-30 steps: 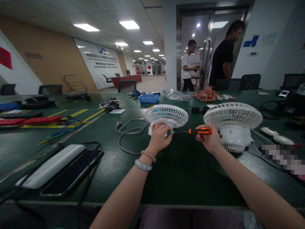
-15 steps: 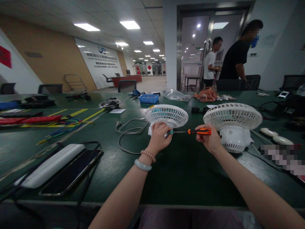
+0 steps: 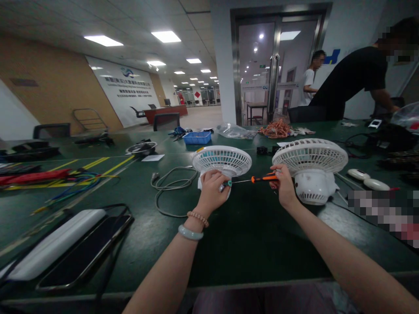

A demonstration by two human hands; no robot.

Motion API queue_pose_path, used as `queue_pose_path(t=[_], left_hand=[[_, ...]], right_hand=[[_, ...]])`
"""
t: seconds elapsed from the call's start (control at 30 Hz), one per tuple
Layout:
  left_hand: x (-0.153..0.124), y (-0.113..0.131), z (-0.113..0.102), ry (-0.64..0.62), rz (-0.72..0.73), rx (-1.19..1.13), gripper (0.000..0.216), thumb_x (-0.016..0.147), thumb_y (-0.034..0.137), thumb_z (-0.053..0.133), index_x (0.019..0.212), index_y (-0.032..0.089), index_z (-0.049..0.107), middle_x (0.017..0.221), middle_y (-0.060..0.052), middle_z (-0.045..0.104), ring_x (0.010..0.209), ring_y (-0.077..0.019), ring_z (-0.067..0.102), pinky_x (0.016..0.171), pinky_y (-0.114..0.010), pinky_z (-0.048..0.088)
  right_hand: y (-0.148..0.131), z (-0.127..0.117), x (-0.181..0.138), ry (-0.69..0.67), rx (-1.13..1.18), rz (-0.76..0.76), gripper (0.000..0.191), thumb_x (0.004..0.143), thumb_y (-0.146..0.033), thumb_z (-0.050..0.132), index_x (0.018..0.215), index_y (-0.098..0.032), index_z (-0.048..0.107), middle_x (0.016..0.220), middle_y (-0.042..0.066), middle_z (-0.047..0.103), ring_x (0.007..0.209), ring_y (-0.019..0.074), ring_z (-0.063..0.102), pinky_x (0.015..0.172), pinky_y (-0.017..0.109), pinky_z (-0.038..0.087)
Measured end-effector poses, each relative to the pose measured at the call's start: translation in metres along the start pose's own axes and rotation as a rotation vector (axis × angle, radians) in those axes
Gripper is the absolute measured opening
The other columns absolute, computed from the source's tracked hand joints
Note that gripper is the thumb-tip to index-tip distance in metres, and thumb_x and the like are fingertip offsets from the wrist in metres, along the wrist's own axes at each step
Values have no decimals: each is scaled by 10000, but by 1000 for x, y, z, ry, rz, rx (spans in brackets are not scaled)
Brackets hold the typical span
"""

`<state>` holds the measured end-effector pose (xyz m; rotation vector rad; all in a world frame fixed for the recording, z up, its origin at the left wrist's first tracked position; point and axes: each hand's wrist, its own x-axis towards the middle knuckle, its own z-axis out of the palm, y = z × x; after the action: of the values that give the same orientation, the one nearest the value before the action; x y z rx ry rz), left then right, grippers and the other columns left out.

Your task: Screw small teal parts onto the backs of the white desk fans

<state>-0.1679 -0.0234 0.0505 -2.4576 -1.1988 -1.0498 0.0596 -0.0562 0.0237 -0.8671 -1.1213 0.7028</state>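
Observation:
My right hand [image 3: 284,188] is closed on the handle of a screwdriver [image 3: 266,178], orange and black with a thin shaft pointing left. My left hand [image 3: 211,189] pinches a small green-ended piece [image 3: 228,183] whose kind I cannot make out. The shaft's tip reaches that piece; whether they touch is unclear. Right behind my left hand is a white fan [image 3: 225,160] with its round grille facing up, its lower part partly hidden by my hand. A second, larger white fan [image 3: 312,185] stands just beyond my right hand.
A grey cable [image 3: 170,213] lies coiled left of the nearer fan. A phone [image 3: 88,253] and a white bar-shaped device [image 3: 62,244] rest at the left front. Farther back are a blue tray [image 3: 197,138] and copper-coloured scraps [image 3: 275,129]. A co-worker in black [image 3: 353,80] leans over the right side.
The view has turned slightly right, so the table things sit farther left. Both hands keep their holds, with the screwdriver still between them. The co-worker in black has moved right and bent lower.

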Motion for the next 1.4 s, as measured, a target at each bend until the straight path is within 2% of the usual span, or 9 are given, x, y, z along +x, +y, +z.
queue_pose_path(t=[0.1, 0.2, 0.43, 0.7, 0.83, 0.97, 1.13, 1.27, 1.4], left_hand=[[1, -1, 1, 19, -1, 1, 112, 704, 205, 551, 801, 233, 600, 864, -28, 629, 1020, -247, 463, 899, -438, 295], [2, 0, 1, 16, 5, 1, 104, 709, 209, 548, 797, 232, 599, 850, -25, 629, 1017, -247, 464, 900, -436, 295], [4, -2, 2, 18, 13, 5, 93, 711, 212, 546, 787, 239, 592, 815, -10, 629, 1002, -239, 470, 898, -429, 288], [4, -4, 3, 36, 15, 19, 116, 695, 209, 554, 796, 239, 602, 853, -17, 630, 1012, -238, 472, 890, -426, 296], [4, -5, 2, 34, 15, 20, 118, 696, 211, 556, 801, 236, 602, 850, -21, 634, 1013, -239, 476, 902, -429, 290], [5, -7, 1, 31, 21, 26, 114, 700, 216, 555, 803, 231, 603, 847, -24, 638, 1007, -242, 479, 896, -429, 293], [7, -9, 2, 26, 35, 35, 101, 720, 233, 541, 794, 232, 610, 835, -19, 641, 1001, -238, 486, 899, -427, 289], [8, -10, 2, 35, 27, 43, 107, 716, 238, 547, 800, 234, 613, 845, -24, 639, 997, -238, 488, 891, -425, 294], [9, -10, 1, 30, 41, 57, 106, 714, 237, 546, 795, 230, 615, 845, -31, 638, 997, -243, 488, 877, -424, 300]], right_hand=[[3, -1, 1, -18, 30, -44, 221, 717, -278, 416, 926, -233, 470, 661, -48, 419, 490, 80, 386, 439, 215, 304], [-1, 0, 1, 11, 12, -36, 217, 733, -289, 424, 939, -234, 466, 688, -43, 427, 523, 87, 413, 465, 219, 331], [-6, 2, -1, -6, -72, -44, 208, 800, -400, 434, 872, -220, 509, 534, -64, 391, 460, 85, 373, 454, 220, 300], [-4, 0, 2, 6, -106, -71, 252, 804, -344, 356, 931, -207, 525, 740, -6, 504, 566, 105, 434, 522, 244, 363], [-7, 2, 3, 51, -205, -71, 255, 825, -405, 395, 931, -221, 536, 693, -15, 490, 555, 106, 433, 502, 236, 343], [-4, 1, 6, 28, -172, -36, 274, 824, -410, 383, 872, -203, 557, 616, -28, 456, 511, 99, 404, 469, 228, 316], [-1, 0, 10, -4, -113, -71, 299, 820, -344, 335, 929, -179, 559, 688, -3, 510, 541, 101, 432, 486, 234, 341], [-3, 3, 10, 46, -183, -56, 305, 833, -415, 373, 972, -204, 543, 557, -45, 429, 471, 94, 403, 454, 227, 312], [-6, 4, 10, 26, -194, -41, 298, 841, -431, 362, 890, -201, 546, 521, -51, 399, 459, 97, 403, 451, 230, 316]])
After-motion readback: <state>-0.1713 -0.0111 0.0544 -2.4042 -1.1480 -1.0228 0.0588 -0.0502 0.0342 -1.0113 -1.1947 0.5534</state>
